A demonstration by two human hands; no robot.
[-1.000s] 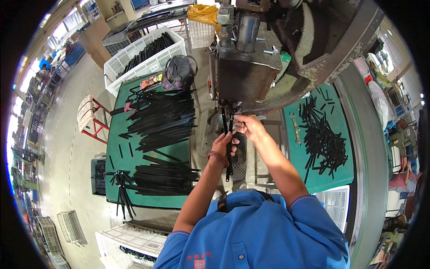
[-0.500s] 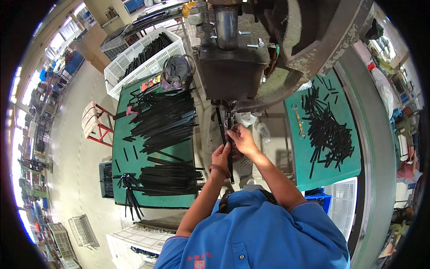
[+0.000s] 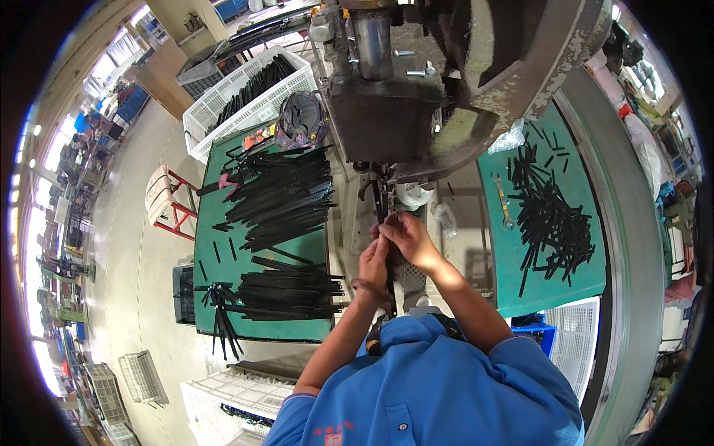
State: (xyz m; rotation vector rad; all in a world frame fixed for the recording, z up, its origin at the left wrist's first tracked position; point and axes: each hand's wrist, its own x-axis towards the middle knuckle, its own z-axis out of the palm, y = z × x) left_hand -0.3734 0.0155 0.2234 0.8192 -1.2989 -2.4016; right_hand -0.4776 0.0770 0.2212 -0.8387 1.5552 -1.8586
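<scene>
Just below the head of a large dark press [image 3: 385, 123], both my hands meet on a long, narrow black strip [image 3: 390, 279]. My left hand [image 3: 374, 256] is closed round the strip, which runs down past the wrist. My right hand [image 3: 407, 236] pinches at the same spot, its thumb and forefinger against the left fingertips. The strip's upper part reaches toward the press tooling [image 3: 381, 175]; whether it touches is too dark to tell. A brown bracelet sits on my left wrist.
On the left, a green table [image 3: 290, 249] bears piles of long black strips [image 3: 282, 193] and a dark bag [image 3: 303, 119]. Shorter black pieces [image 3: 554, 227] and a wrench [image 3: 503, 199] lie on the right green table [image 3: 513, 293]. A white crate [image 3: 197, 134] stands behind.
My hands have drawn closer together on the strip, fingertips now meeting. The whole view has shifted slightly to the right.
</scene>
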